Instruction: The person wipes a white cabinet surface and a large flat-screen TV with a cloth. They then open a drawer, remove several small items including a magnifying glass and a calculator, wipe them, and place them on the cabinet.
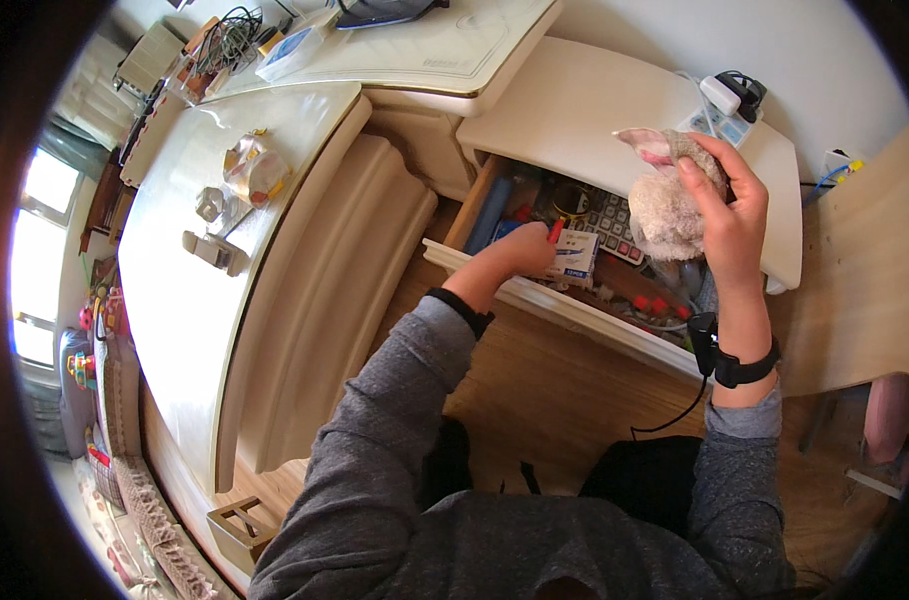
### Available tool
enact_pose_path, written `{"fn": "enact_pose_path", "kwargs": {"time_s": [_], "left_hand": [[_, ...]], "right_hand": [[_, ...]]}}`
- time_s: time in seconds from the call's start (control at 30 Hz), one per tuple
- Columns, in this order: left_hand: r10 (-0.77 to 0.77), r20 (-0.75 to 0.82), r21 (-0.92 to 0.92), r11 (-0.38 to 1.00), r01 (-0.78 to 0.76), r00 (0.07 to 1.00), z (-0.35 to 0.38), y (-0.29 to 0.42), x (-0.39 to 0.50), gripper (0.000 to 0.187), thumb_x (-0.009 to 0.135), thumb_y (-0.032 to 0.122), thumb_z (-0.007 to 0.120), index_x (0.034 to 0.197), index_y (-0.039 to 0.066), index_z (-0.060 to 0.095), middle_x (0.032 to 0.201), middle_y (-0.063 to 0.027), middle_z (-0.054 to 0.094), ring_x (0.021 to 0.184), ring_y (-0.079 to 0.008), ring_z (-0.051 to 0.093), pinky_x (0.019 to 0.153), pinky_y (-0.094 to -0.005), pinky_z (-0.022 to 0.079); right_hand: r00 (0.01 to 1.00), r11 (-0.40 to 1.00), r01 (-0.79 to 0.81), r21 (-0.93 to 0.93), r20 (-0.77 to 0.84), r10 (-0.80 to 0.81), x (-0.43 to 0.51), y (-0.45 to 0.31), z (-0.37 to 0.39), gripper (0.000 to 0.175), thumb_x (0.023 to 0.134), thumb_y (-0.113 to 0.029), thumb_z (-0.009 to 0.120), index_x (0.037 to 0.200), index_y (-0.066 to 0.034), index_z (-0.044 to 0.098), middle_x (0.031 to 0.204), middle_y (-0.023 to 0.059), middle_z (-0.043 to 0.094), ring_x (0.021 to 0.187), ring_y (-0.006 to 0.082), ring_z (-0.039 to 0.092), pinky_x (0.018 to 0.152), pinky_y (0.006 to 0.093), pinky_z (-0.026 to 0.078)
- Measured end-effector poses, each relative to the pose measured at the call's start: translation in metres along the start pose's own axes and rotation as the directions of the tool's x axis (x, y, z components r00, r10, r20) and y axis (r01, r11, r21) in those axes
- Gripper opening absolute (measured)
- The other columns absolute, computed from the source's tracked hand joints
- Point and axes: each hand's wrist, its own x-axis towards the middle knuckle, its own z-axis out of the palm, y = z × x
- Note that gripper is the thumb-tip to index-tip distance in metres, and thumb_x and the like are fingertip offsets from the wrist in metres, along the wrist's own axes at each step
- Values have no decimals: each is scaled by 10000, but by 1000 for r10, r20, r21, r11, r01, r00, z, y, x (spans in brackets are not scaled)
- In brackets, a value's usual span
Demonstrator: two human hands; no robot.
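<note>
My right hand (738,202) is raised over the right end of an open drawer (601,304). It grips a beige fluffy cloth item (672,214) with a pinkish flap at its top, possibly a plush toy. My left hand (528,249) is inside the drawer near its front, curled around a slim red object (556,230) whose tip sticks out. Right beside it lies a printed pen box (577,251). Behind the box are a calculator (616,229) and a roll of tape (571,200). A blue cylinder (490,214) lies along the drawer's left side.
The drawer belongs to a white cabinet (574,97), with a power strip (717,124) and chargers on top. At left, a glossy table (177,315) carries a plastic bag (253,169) and a stapler-like item (214,253). A wooden panel (837,300) stands at right.
</note>
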Motion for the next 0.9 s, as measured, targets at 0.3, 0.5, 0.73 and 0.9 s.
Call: {"fn": "enact_pose_path", "kwargs": {"time_s": [0.3,0.5,0.73,0.9], "left_hand": [[120,-260,-265,945,-191,958,-22,51,-95,199,1002,201,459,912,25,482,705,-75,490,642,-190,473,589,-345,412],[93,-396,-332,913,-237,913,-23,93,-137,190,1013,190,463,943,17,427,699,-128,452,638,-232,452,614,-371,413],[89,-323,-355,911,-208,942,-25,97,-142,165,1010,171,475,999,10,443,745,-182,485,666,-296,480,641,-380,421],[100,-474,-369,879,-300,875,-27,97,-140,174,994,174,509,1033,7,484,749,-200,539,669,-343,538,634,-390,444]], "right_hand": [[924,932,315,-179,283,-258,-3,18,30,217,832,-22,616,1046,-7,650,1083,105,625,991,206,600,865,301,475],[923,896,278,-346,355,-149,-11,27,46,408,831,-199,719,1198,-76,589,1239,167,586,1097,328,570,949,384,450],[933,988,22,-152,358,34,0,17,33,387,838,-107,718,1181,-53,548,1072,136,660,1003,226,634,887,321,473],[940,982,97,-165,340,-36,-9,11,50,331,853,-30,658,1168,-48,559,1045,117,665,977,194,635,886,305,471]]}}
